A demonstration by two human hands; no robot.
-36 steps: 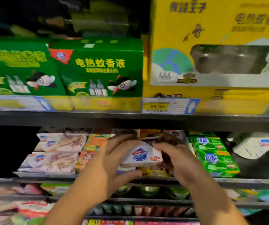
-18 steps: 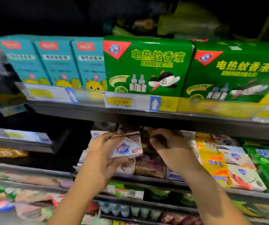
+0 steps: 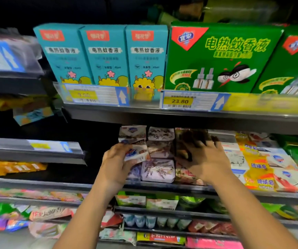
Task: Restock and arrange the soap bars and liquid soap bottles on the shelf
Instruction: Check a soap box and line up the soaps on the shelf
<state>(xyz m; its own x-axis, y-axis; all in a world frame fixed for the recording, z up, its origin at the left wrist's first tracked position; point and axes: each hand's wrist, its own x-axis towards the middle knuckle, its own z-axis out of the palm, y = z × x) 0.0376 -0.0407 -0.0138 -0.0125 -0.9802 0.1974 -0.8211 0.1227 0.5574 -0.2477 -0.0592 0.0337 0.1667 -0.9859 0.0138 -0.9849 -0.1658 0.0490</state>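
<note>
White is the wrapper of the thing in play: a white rectangular wrapped soap bar (image 3: pixel 137 155) with a blue shield mark is being held by the left hand (image 3: pixel 115 165), whose fingers and thumb are curling round the bar's left end and closing firmly on it. The bar is hovering at the front of the white soap stack (image 3: pixel 132 133) at the left end of the grey metal soap shelf (image 3: pixel 153 188), touching or all but touching the packs there, just left of the lilac lavender-printed soap packs (image 3: pixel 158 170). The right hand (image 3: pixel 204 159) is reaching deeper in, its fingers spreading over the dark brown soap packs (image 3: pixel 180 146) next along; blur is hiding whether it is gripping one or only pressing on it. By the look of it, the step in hand is slotting a bar into its matching column while the neighbouring column is being steadied. The next move is calling for squaring the bar with the stack, logo forward, and sliding it in without nudging the lilac column.
</note>
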